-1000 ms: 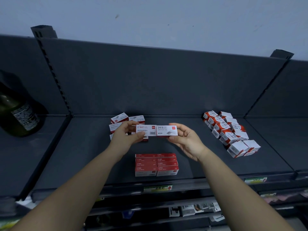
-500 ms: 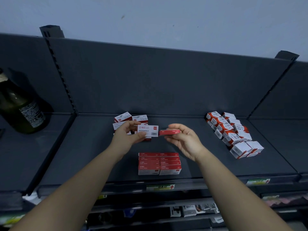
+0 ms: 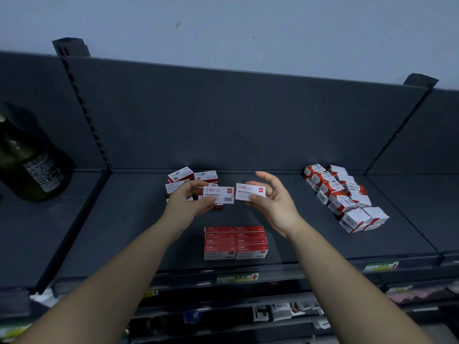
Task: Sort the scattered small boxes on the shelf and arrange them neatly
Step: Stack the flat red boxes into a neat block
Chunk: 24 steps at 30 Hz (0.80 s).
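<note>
Above the shelf [image 3: 124,219], the left hand [image 3: 188,202] pinched one small box [image 3: 218,194] and the right hand [image 3: 273,202], with fingers loosely curled, held a second box [image 3: 250,192] beside it, labels up, probably to match them for the neat stack [image 3: 236,242] in front.

Two white-red boxes [image 3: 218,194] held side by side behind neat red stack [image 3: 236,242].

- The single head view looks from in front of the shelf [image 3: 119,227], near it and slightly above its deck.
- It faces forward and down, wide-angle, covering the shelf's back panel and front edge.
</note>
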Motion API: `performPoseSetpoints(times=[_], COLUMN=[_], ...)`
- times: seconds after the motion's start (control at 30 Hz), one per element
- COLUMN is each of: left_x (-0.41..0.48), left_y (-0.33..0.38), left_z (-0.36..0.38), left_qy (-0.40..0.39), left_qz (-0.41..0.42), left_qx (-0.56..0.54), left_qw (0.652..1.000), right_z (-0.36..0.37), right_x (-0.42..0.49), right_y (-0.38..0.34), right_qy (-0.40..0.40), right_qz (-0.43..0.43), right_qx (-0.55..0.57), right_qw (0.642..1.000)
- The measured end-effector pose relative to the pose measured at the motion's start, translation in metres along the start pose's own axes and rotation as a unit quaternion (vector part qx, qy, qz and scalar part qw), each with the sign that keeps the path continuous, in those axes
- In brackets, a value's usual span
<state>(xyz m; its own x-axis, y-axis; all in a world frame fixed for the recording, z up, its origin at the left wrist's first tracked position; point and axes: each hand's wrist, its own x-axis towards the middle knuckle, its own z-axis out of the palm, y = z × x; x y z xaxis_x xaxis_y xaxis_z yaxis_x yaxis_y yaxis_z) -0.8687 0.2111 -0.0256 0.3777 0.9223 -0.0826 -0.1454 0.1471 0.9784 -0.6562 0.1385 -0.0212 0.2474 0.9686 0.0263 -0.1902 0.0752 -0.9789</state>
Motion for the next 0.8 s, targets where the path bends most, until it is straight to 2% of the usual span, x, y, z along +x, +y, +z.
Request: performPoseSetpoints(times=[0.53,0.7,0.8], left_x=[0.001,0.000,0.001], left_y=[-0.001,-0.003,-0.007], left_z=[0.000,-0.001,-0.001], left_qy=[-0.001,-0.019,-0.026], left_qz=[0.006,0.043,0.035], left_qx=[0.011,0.123,0.154], left_qw=[1.000,0.991,0.987], right_z=[-0.004,-0.007,-0.012], right_x=[0.001,-0.004,-0.007], right_y=[-0.005,-0.004,0.001], right_qy=[-0.017,-0.022,-0.024], right_qz=[-0.004,0.012,0.027], right_qx=[-0.079,-0.145,-0.188], right_qw=[0.997,0.989,0.982])
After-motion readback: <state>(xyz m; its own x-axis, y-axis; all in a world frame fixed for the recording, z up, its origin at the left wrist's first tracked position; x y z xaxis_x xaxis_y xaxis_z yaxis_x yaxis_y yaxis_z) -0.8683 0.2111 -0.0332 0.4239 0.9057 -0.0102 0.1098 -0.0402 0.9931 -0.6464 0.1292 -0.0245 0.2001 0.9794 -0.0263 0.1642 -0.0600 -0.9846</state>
